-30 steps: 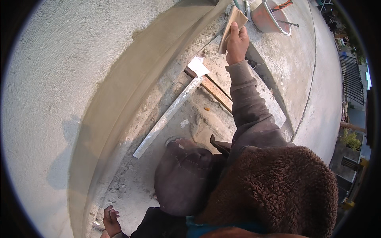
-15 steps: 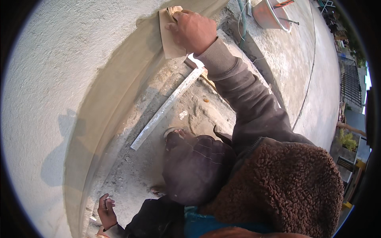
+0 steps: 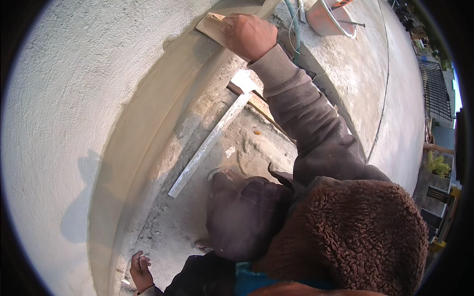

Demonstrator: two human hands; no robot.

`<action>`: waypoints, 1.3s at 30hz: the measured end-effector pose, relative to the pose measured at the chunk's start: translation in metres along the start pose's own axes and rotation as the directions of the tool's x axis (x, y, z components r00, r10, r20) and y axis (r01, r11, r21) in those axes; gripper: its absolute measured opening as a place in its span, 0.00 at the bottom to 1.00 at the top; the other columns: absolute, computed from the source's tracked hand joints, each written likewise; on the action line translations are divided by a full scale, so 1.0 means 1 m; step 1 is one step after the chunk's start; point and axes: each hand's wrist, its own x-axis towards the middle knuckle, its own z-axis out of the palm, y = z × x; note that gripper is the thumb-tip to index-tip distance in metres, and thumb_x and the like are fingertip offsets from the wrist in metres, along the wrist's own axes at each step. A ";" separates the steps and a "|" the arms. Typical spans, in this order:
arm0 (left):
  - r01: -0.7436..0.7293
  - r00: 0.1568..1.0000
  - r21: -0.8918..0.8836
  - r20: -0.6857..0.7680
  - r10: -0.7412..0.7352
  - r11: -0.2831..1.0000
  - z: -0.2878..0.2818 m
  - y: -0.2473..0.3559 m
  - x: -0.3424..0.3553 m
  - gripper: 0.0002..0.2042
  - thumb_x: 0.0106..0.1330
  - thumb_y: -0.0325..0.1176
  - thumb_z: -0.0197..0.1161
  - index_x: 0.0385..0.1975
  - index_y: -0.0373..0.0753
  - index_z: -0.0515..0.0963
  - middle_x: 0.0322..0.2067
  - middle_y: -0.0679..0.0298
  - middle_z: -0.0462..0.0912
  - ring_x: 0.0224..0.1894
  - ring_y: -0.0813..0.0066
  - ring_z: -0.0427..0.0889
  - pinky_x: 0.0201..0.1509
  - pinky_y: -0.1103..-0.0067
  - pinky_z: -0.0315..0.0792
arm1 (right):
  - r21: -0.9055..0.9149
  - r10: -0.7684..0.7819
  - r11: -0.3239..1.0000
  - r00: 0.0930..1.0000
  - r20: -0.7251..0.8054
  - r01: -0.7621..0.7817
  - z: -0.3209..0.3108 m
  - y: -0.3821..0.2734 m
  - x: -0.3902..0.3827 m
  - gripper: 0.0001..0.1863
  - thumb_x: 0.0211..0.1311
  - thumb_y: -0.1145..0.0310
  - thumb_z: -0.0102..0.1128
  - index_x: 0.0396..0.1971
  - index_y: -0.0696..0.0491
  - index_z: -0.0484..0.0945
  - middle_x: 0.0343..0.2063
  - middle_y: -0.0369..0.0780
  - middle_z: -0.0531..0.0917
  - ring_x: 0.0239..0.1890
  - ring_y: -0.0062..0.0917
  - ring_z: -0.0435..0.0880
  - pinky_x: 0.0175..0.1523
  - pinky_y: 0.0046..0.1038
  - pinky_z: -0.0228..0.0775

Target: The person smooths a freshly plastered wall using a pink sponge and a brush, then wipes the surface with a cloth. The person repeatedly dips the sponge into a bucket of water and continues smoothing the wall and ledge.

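Note:
My right hand [image 3: 251, 37] reaches far forward, its fingers closed round a flat tan plastering float [image 3: 209, 26]. The float lies against a smooth, damp-looking band of plaster [image 3: 148, 118] that curves along the foot of a rough white wall [image 3: 74, 93]. Part of the float's grip is hidden by my fingers. Low on the left, near the bottom of that band, my left hand [image 3: 141, 273] hangs with loosely bent, parted fingers and seems to hold nothing.
A pale metal bar [image 3: 210, 145] slants across the dusty ground beside the wall, its far end by a wooden piece [image 3: 264, 109]. Beyond my right arm stand a whitish bucket [image 3: 326, 20] with tools in it and a green hose [image 3: 296, 37]. My knee [image 3: 242, 217] is bent below.
The float has turned from nearly upright to a slant, and my right hand has shifted slightly right. My left hand sits a little lower and to the right as the view shifts.

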 end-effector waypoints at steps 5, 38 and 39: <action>-0.010 1.000 0.011 0.018 0.010 1.000 0.001 -0.003 0.004 0.15 0.75 0.35 0.55 0.53 0.31 0.78 0.31 0.60 0.82 0.32 0.74 0.80 0.39 0.77 0.76 | -0.104 0.024 0.994 0.996 -0.089 -0.033 0.000 0.030 0.019 0.14 0.63 0.54 0.64 0.47 0.35 0.89 0.30 0.42 0.89 0.34 0.39 0.90 0.39 0.42 0.82; 0.003 0.999 0.010 0.037 -0.004 1.000 -0.001 0.022 -0.004 0.18 0.78 0.39 0.51 0.57 0.33 0.79 0.35 0.56 0.85 0.39 0.66 0.83 0.47 0.71 0.77 | 0.753 0.472 0.655 0.813 -0.340 -0.065 -0.019 0.045 -0.071 0.26 0.63 0.79 0.58 0.61 0.51 0.69 0.44 0.45 0.86 0.44 0.33 0.86 0.42 0.32 0.79; -0.002 0.999 0.040 0.043 0.000 0.999 0.004 0.027 -0.002 0.19 0.78 0.39 0.51 0.58 0.33 0.78 0.35 0.56 0.85 0.39 0.67 0.83 0.47 0.72 0.77 | 0.887 0.582 0.456 0.779 -0.234 -0.074 -0.004 0.054 -0.069 0.29 0.64 0.79 0.58 0.65 0.50 0.64 0.48 0.46 0.84 0.45 0.32 0.85 0.41 0.33 0.80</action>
